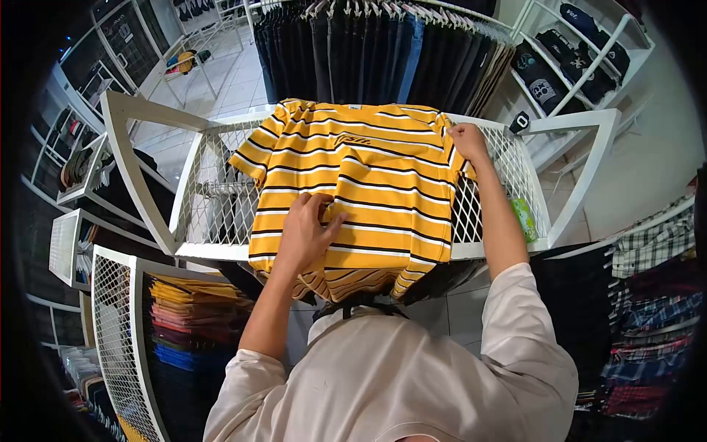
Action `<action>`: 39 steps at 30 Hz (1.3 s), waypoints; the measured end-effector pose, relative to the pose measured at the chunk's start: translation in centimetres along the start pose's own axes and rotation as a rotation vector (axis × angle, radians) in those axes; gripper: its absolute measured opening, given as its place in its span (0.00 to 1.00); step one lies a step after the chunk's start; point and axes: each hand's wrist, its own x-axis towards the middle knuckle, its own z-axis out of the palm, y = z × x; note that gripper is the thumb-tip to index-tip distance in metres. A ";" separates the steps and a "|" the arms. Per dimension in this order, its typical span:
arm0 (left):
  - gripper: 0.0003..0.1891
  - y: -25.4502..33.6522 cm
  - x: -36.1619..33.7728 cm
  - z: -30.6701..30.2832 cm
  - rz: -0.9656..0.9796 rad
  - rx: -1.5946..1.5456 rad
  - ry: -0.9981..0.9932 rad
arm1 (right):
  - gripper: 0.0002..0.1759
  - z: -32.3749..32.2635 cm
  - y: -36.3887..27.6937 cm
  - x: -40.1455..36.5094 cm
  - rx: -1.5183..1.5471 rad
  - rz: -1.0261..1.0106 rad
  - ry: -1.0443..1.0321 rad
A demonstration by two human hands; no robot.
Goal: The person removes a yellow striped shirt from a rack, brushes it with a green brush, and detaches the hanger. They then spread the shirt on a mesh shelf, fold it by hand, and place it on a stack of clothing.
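A yellow T-shirt (383,190) with black and white stripes lies face up on a white mesh rack top, its collar at the far side and its lower hem hanging over the near edge. Dark lettering shows on its chest. My left hand (305,230) rests on the middle of the shirt, fingers bent and thumb apart, with no fabric visibly gripped. At the shirt's right shoulder and sleeve, my right hand (468,141) is closed, pinching the fabric. The right sleeve is partly hidden behind my wrist and forearm.
The white metal rack (213,250) has raised side frames. A small black tag-like device (520,121) sits at its far right, and a green packet (524,219) lies on the right mesh. Hanging trousers (353,59) stand beyond. Folded clothes (195,317) are stacked at lower left.
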 end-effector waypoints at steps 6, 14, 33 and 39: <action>0.15 -1.2 0.4 1.0 0.040 0.131 0.082 | 0.16 -1.3 0.6 2.9 -0.082 0.031 0.157; 0.19 -0.6 0.4 0.6 -0.027 0.056 0.068 | 0.24 0.8 -9.8 -4.9 -0.105 -0.429 -0.117; 0.36 0.6 -0.5 0.0 -0.030 0.158 -0.149 | 0.50 0.8 -14.1 -7.8 -0.069 -0.050 -0.520; 0.19 1.5 -8.7 -1.7 0.036 -0.082 0.323 | 0.29 -2.8 -9.9 -14.5 0.249 -0.357 -0.191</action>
